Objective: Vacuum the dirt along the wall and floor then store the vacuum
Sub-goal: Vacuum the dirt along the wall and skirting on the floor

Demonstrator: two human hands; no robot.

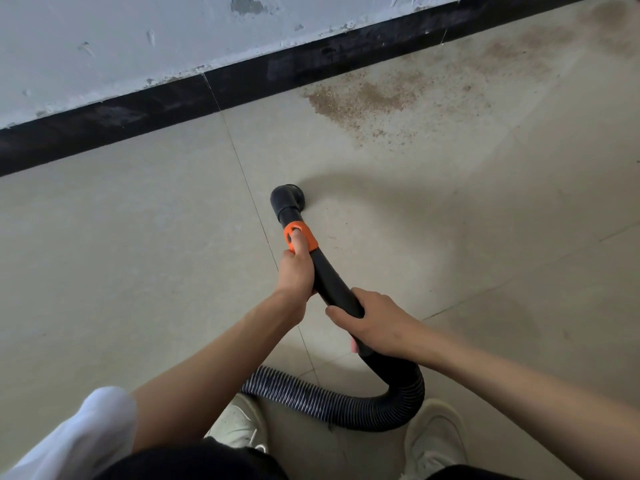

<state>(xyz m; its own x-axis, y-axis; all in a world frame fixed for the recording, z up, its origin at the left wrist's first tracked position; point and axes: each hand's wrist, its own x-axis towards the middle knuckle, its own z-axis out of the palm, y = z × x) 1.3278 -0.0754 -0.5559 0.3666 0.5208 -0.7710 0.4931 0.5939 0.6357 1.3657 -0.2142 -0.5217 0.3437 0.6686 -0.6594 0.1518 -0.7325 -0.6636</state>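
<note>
Left hand (295, 271) at 12 o'clock of centre, fingers curled, thumb extended forward toward 12 o'clock. Right hand (372, 322) just behind at 4 o'clock of the left, fingers wrapped over. Bare forearms entering from 7 and 4 o'clock, converging; white sleeve (86, 434) rolled above left elbow.

My hands grip smooth matt black plastic vacuum wand (334, 284) with glossy orange plastic collar (300, 237). Ribbed black flexible hose (346, 407), slight sheen. Matt beige floor tiles (138, 237) under gritty brown dirt (360, 98). Chipped, rough white painted wall (121, 39).
</note>
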